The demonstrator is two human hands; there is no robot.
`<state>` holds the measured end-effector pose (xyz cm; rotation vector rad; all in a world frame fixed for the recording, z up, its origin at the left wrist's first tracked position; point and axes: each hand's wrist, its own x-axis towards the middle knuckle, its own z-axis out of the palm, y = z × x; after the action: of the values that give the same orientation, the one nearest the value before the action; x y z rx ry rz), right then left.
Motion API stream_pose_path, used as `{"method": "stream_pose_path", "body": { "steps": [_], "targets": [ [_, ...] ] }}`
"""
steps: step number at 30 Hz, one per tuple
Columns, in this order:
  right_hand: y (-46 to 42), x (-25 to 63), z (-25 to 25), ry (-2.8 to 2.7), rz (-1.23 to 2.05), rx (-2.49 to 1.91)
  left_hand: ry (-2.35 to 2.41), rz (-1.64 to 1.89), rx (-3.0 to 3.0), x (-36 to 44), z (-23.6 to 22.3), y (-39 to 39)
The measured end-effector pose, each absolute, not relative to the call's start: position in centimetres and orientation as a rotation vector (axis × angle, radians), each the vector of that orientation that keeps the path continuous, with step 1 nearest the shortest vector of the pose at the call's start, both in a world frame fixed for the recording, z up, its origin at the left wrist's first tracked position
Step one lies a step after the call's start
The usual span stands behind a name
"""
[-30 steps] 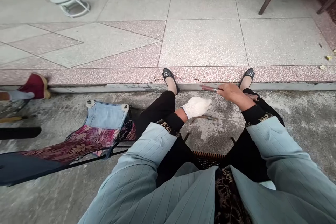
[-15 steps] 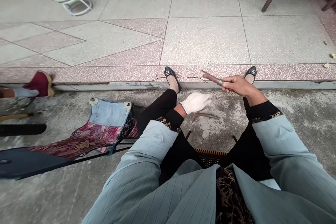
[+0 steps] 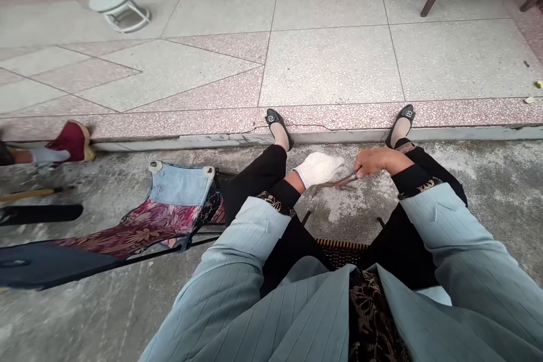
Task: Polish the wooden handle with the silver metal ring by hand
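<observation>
Just past the woven seat edge (image 3: 341, 245), a loose stick (image 3: 324, 185) lies on the concrete (image 3: 352, 212). Above it, the bare right hand (image 3: 374, 162) is closed around a held stick (image 3: 343, 181), its free end slanting toward the gloved left hand (image 3: 320, 168), whose fingers curl narrow; I cannot tell if they grip anything. Work seems under way; the amount done or left is unclear, the right hand covering part. Farther off, 2 black shoes (image 3: 271, 117) rest on the tiled step (image 3: 331, 116), a white stool (image 3: 109, 0) beyond.
</observation>
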<state>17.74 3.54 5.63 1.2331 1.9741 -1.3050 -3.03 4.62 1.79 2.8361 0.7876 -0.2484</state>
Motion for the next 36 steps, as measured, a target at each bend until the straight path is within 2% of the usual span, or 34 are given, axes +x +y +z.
{"method": "stream_pose_path", "body": {
  "steps": [3, 5, 11, 14, 17, 20, 24, 27, 32, 34, 36],
  "targets": [
    [3.5, 19.1, 6.4, 2.005, -1.862, 0.923, 0.824, -0.197, 2.701, -3.0, 2.0, 4.7],
    [3.6, 20.2, 6.9, 2.106, -2.122, 0.989, 0.858, -0.137, 2.583, -3.0, 2.3, 4.8],
    [4.0, 20.9, 6.2, 2.194, -2.223, 1.826, 0.925, -0.164, 2.649, -2.7, 2.4, 4.9],
    [4.3, 20.2, 5.0, 2.156, -2.046, 2.035, 0.874, -0.236, 2.712, -2.6, 1.9, 4.7],
    [4.5, 19.8, 4.6, 2.195, -1.538, 2.197, 0.853, -0.257, 2.756, -2.4, 1.5, 4.5],
    [4.5, 19.5, 4.8, 2.226, -1.058, 2.095, 0.817, -0.248, 2.801, -2.4, 1.4, 4.3],
    [3.9, 18.4, 4.9, 2.103, -0.882, 1.786, 0.697, -0.271, 2.837, -2.6, 1.3, 4.1],
    [3.3, 17.9, 4.6, 1.999, -1.116, 1.497, 0.644, -0.267, 2.855, -2.8, 1.2, 4.2],
    [3.0, 18.8, 5.4, 1.890, -1.883, 0.948, 0.642, -0.188, 2.761, -3.0, 1.2, 4.6],
    [3.1, 19.8, 6.1, 1.982, -2.090, 0.962, 0.701, -0.151, 2.645, -2.9, 1.5, 4.7],
    [3.4, 20.6, 6.6, 2.126, -2.205, 1.258, 0.797, -0.107, 2.551, -2.7, 2.0, 4.8]
  ]
}}
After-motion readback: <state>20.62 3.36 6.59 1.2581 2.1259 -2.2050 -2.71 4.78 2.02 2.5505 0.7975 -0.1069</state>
